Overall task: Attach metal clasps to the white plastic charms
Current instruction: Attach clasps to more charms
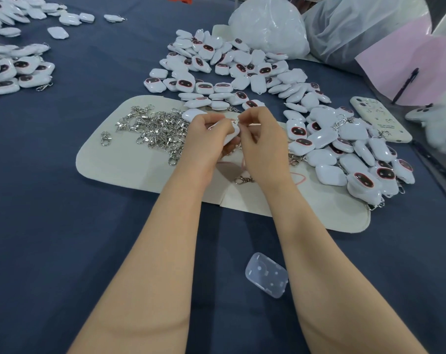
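Note:
My left hand (204,139) grips a white plastic charm (230,135) over the cream mat (129,162). My right hand (260,139) pinches a small metal clasp (237,121) at the charm's top edge, fingertips of both hands meeting there. A heap of silver clasps (152,129) lies on the mat to the left of my hands. One loose clasp (243,180) rests on the mat under my right wrist. A large spread of white charms with dark faces (232,70) lies behind my hands. Charms with clasps attached are piled at the right (357,154).
More charms lie at the far left (20,70) on the blue tablecloth. A clear plastic case (266,275) sits between my forearms. A phone (380,118) lies at the right, beside pink paper (408,62). Plastic bags (270,26) stand at the back. Another person's blurred hand holds a charm (431,118) far right.

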A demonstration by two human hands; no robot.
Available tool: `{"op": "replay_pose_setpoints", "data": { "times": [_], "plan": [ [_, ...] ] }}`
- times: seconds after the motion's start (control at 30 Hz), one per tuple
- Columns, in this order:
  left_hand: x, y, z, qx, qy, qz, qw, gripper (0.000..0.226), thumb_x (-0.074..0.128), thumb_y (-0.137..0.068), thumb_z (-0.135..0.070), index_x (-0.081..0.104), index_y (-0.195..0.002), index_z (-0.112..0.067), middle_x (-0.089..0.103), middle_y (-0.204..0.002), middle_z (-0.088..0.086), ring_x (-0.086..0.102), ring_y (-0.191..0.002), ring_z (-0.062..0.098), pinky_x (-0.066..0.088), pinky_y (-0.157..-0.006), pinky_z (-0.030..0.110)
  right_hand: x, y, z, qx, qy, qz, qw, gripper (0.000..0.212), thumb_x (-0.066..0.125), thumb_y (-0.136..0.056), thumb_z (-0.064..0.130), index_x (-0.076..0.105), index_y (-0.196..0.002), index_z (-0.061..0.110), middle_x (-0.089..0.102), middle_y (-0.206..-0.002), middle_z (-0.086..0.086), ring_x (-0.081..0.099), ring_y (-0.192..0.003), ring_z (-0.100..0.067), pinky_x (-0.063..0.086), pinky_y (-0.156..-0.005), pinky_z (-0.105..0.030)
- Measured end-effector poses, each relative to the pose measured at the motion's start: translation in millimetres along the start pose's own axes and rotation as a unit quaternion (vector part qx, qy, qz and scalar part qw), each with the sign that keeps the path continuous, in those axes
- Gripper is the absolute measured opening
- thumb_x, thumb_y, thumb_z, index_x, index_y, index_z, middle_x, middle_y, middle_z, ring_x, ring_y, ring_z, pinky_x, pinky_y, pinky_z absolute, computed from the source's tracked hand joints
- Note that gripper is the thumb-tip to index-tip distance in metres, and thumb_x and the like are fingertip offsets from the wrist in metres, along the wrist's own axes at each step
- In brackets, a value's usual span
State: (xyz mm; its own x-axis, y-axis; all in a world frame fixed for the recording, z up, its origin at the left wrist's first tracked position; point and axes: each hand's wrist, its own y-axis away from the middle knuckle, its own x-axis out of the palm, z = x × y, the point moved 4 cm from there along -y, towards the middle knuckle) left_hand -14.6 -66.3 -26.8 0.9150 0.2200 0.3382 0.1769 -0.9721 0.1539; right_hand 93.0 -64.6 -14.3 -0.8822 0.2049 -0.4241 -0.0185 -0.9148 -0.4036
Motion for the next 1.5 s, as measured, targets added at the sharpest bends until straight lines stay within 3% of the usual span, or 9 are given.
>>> {"op": "replay_pose_setpoints", "data": {
  "times": [0.2,0.33,0.47,0.57,0.77,1.0,1.23,1.37,1.5],
  "plan": [
    [1.4,3.6,-1.9,-0.030,0.044,0.014,0.998,0.016,0.044,-0.085,0.005,0.050,-0.090,-0.008,0.056,-0.081,0.010,0.055,-0.052,0.012,0.048,-0.050,0.020,-1.7,-0.9,-1.0,0.032,-0.037,-0.026,0.998,0.012,0.056,-0.090,0.005,0.062,-0.094,0.014,0.065,-0.086,0.006,0.064,-0.085,-0.013,0.052,-0.080,-0.025],
    [-1.9,3.6,-1.0,0.003,-0.031,-0.015,0.999,0.016,0.046,-0.082,0.003,0.049,-0.089,-0.011,0.055,-0.081,0.008,0.054,-0.047,0.011,0.047,-0.053,0.024,-1.2,-1.5,1.7,-0.009,0.028,-0.002,1.000,0.013,0.055,-0.088,0.002,0.064,-0.092,0.010,0.062,-0.080,0.008,0.062,-0.081,-0.013,0.050,-0.078,-0.025],
    [-3.5,6.1,-5.1,0.060,-0.135,-0.029,0.989,0.018,0.051,-0.083,-0.004,0.050,-0.084,-0.022,0.058,-0.093,0.008,0.058,-0.061,0.014,0.045,-0.046,0.018,-1.5,-1.2,3.6,-0.038,0.069,0.016,0.997,0.016,0.053,-0.085,-0.002,0.065,-0.090,0.006,0.061,-0.079,0.003,0.061,-0.080,-0.018,0.047,-0.074,-0.023],
    [-3.0,6.6,-6.4,0.090,-0.154,-0.029,0.984,0.018,0.053,-0.083,-0.005,0.051,-0.084,-0.024,0.060,-0.094,0.007,0.058,-0.048,0.003,0.044,-0.046,0.014,-1.6,0.0,2.6,-0.037,0.051,0.022,0.998,0.016,0.052,-0.086,-0.003,0.064,-0.093,0.006,0.064,-0.084,-0.001,0.062,-0.082,-0.018,0.049,-0.077,-0.027],
    [-2.4,4.1,-3.5,0.043,-0.034,-0.009,0.998,0.024,0.051,-0.086,0.002,0.058,-0.092,-0.020,0.063,-0.080,0.001,0.060,-0.056,0.011,0.051,-0.064,0.027,-1.3,0.3,-1.6,0.019,0.001,-0.007,1.000,0.018,0.054,-0.091,0.006,0.060,-0.107,0.013,0.060,-0.094,0.013,0.059,-0.085,-0.004,0.048,-0.080,-0.019],
    [0.9,8.2,-3.1,-0.038,0.051,0.013,0.998,0.019,0.047,-0.091,0.000,0.060,-0.090,-0.013,0.062,-0.077,0.007,0.059,-0.051,0.008,0.050,-0.052,0.019,-3.9,-0.3,-1.2,0.038,-0.041,-0.045,0.997,0.012,0.057,-0.091,0.008,0.064,-0.099,0.013,0.062,-0.084,0.014,0.062,-0.084,-0.006,0.051,-0.084,-0.022],
    [-0.2,9.5,-3.4,-0.107,0.133,0.011,0.985,0.016,0.050,-0.091,-0.003,0.048,-0.076,-0.007,0.051,-0.039,-0.002,0.052,-0.039,0.005,0.046,-0.042,0.014,-7.1,-1.0,2.5,0.002,-0.040,-0.067,0.997,0.009,0.061,-0.088,0.006,0.063,-0.093,0.013,0.061,-0.080,0.013,0.058,-0.077,-0.004,0.049,-0.079,-0.018],
    [-5.1,6.6,-3.4,-0.097,0.135,-0.016,0.986,0.010,0.052,-0.090,-0.002,0.050,-0.081,-0.006,0.053,-0.049,0.001,0.051,-0.038,0.006,0.044,-0.040,0.015,-7.3,-0.2,6.7,-0.032,0.018,-0.067,0.997,0.010,0.059,-0.090,0.008,0.068,-0.095,0.008,0.063,-0.080,0.008,0.055,-0.074,-0.005,0.042,-0.072,-0.008],
    [-8.2,4.4,-5.2,-0.001,0.008,-0.047,0.999,0.016,0.053,-0.088,-0.002,0.054,-0.096,-0.016,0.060,-0.082,0.006,0.054,-0.045,0.006,0.044,-0.045,0.018,-5.5,-1.4,7.2,-0.038,0.080,-0.046,0.995,0.015,0.055,-0.090,0.006,0.069,-0.095,0.006,0.060,-0.078,0.008,0.051,-0.068,-0.005,0.036,-0.064,-0.008]
  ]
}}
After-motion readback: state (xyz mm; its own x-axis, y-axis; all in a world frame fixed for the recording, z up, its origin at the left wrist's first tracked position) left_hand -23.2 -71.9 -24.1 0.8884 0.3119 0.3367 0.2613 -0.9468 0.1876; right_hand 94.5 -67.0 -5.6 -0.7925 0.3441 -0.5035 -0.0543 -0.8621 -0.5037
